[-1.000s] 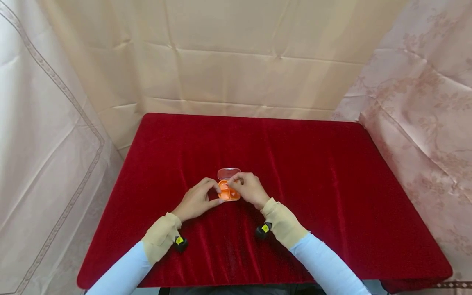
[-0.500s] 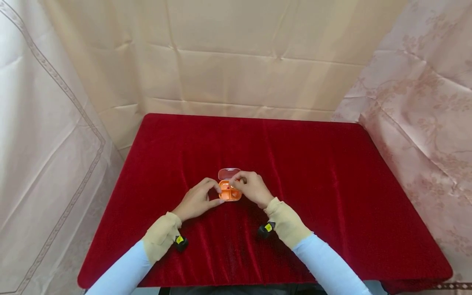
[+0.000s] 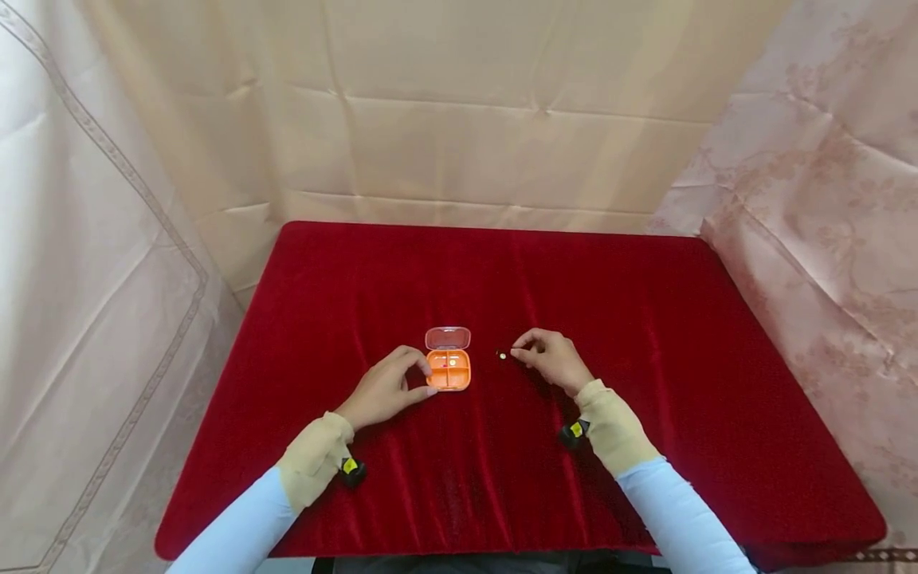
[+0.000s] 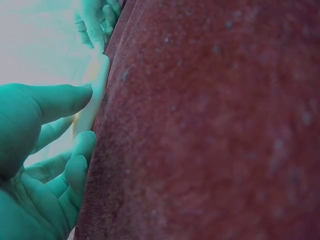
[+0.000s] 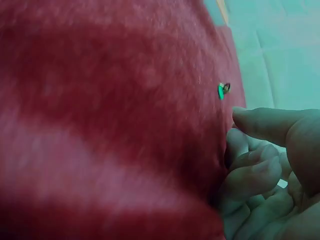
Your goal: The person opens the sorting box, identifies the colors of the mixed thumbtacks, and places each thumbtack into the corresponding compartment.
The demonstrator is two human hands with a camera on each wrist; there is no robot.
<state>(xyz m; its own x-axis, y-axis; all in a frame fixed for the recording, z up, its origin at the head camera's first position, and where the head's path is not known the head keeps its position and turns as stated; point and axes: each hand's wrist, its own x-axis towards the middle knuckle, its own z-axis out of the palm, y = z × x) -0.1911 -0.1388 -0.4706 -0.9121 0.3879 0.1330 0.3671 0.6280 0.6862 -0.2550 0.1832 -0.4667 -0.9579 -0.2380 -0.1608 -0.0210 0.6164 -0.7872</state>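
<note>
An orange pill box (image 3: 448, 382) with four-square dividers lies on the red cloth, its clear lid (image 3: 448, 338) tipped back. In its far compartments sit a red piece (image 3: 445, 365) and a pale round piece (image 3: 453, 363). My left hand (image 3: 383, 391) holds the box at its left side, thumb by the near corner and forefinger curled against the edge. To the right of the box, my right hand (image 3: 554, 359) hovers with thumb and forefinger close together; nothing shows clearly between them. Just beside those fingertips lie a pale round pill (image 3: 503, 356) and a tiny dark piece (image 3: 497, 351).
A red velvet cloth (image 3: 610, 303) covers the table. Beige curtain (image 3: 445, 151) hangs behind it, with a white curtain (image 3: 86, 303) at left and a pinkish patterned one (image 3: 825, 239) at right.
My right hand has left the pill box and moved right, to the small pieces on the cloth. A pale round piece now shows in the box. The left hand stays.
</note>
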